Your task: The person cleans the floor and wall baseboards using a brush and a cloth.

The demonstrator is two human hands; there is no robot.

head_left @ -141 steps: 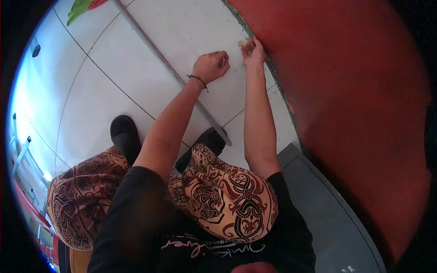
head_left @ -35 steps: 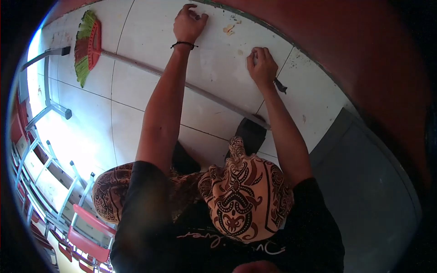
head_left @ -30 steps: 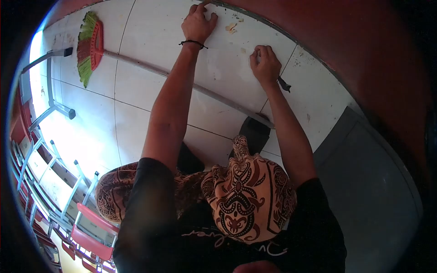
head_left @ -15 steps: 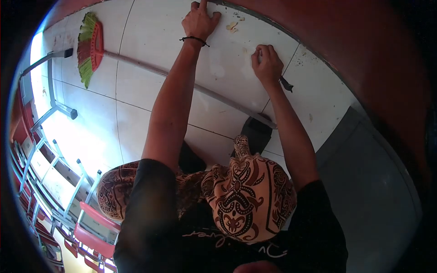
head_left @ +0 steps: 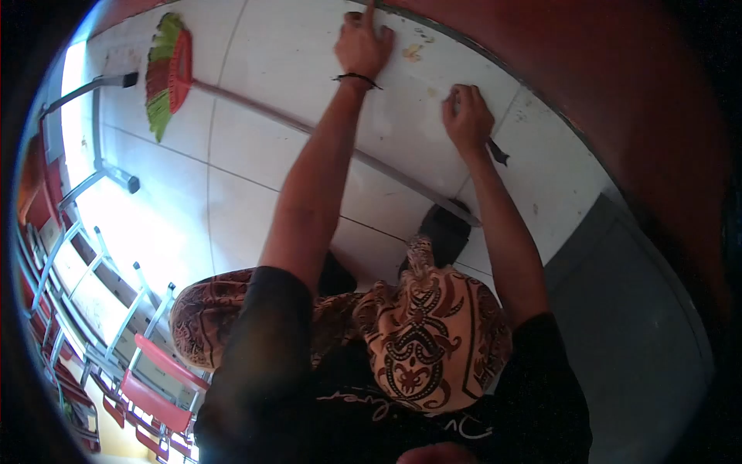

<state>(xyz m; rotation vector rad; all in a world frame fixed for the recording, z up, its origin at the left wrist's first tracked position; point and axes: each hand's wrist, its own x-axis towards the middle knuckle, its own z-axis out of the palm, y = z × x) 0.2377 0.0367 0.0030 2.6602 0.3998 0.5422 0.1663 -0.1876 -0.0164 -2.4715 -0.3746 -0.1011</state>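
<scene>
My left hand, with a thin dark bracelet at the wrist, reaches to the floor along the red wall's base. Its index finger is stretched out and the thumb stands apart. Just right of it lie yellowish scraps and small dark crumbs. My right hand rests low over the white floor tiles, fingers curled in; whatever is inside them is hidden. A black strip shows beside that wrist. Under my left forearm, a broom with green and brown bristles lies on the floor, its long handle running to the right.
A dark red wall curves along the far side. At the right lies a grey panel or mat. Metal furniture legs and red chairs stand at the left. My patterned-cloth knee is in front, near a dark shoe.
The whole view has shifted and tilted slightly, so the floor things appear farther right. My left hand has moved a little right and nearer me. My right hand keeps about the same place on the floor.
</scene>
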